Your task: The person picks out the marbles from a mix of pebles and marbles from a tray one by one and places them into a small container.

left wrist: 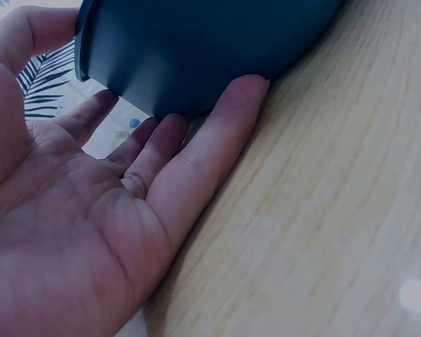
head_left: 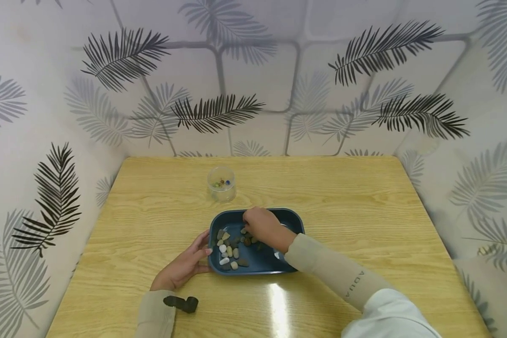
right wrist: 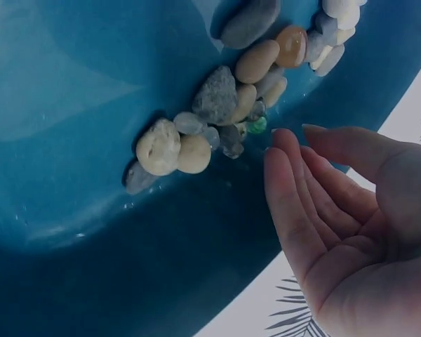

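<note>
A dark blue oblong tray point(head_left: 259, 271) holds several pebbles point(head_left: 224, 249), white, tan and grey, bunched toward its left side. My left hand point(head_left: 186, 264) rests against the tray's left end. In the left wrist view its extended fingers point(left wrist: 203, 154) touch the tray's outer wall, low by the table, while the thumb is up at the rim. My right hand point(head_left: 266, 227) reaches inside the tray. In the right wrist view its fingertips and thumb come close together beside a small green glass bead point(right wrist: 256, 126), with nothing visible between them. Clear glass beads point(right wrist: 189, 123) lie among the pebbles.
Behind the tray stands a clear round cup point(head_left: 222, 188) with a few small coloured beads inside. Everything is on a light wood table point(head_left: 355, 202), against walls point(head_left: 262, 70) with a leaf pattern. A black strap mount point(head_left: 181, 303) sits on the left wrist.
</note>
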Demonstrator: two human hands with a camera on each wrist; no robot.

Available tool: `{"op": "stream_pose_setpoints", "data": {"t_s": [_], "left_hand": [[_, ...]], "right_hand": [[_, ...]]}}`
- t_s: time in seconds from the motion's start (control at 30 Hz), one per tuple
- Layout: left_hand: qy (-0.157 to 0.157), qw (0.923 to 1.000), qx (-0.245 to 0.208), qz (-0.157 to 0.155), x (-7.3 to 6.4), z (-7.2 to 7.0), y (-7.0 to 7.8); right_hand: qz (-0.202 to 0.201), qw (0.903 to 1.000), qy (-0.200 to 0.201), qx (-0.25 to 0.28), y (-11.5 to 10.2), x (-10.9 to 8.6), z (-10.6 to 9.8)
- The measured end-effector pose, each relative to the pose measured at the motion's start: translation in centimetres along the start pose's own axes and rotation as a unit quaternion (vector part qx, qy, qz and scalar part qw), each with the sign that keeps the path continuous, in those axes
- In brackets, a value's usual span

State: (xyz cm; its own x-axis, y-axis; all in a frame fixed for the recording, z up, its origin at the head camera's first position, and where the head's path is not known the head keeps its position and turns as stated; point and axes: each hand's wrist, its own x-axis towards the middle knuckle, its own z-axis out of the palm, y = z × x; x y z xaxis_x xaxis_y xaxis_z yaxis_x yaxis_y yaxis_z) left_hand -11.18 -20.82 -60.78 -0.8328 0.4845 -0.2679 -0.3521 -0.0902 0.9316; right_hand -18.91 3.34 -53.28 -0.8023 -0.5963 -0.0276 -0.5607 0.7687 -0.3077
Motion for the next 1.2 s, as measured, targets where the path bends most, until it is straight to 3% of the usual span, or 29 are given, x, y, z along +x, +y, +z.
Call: {"op": "stream_pose_setpoints", "data": {"t_s": [0.57,1.2], "left_hand": [[0.005,1.0000,0.002,-0.001,-0.2,0.1,0.2],[0.008,1.0000,0.004,-0.001,-0.3,0.2,0.3]], "right_hand": [[0.009,0.9994,-0.002,-0.032,0.1,0.3,1.7],[0.010,0.9998,0.002,-0.017,0.3,0.6,2.7]]}}
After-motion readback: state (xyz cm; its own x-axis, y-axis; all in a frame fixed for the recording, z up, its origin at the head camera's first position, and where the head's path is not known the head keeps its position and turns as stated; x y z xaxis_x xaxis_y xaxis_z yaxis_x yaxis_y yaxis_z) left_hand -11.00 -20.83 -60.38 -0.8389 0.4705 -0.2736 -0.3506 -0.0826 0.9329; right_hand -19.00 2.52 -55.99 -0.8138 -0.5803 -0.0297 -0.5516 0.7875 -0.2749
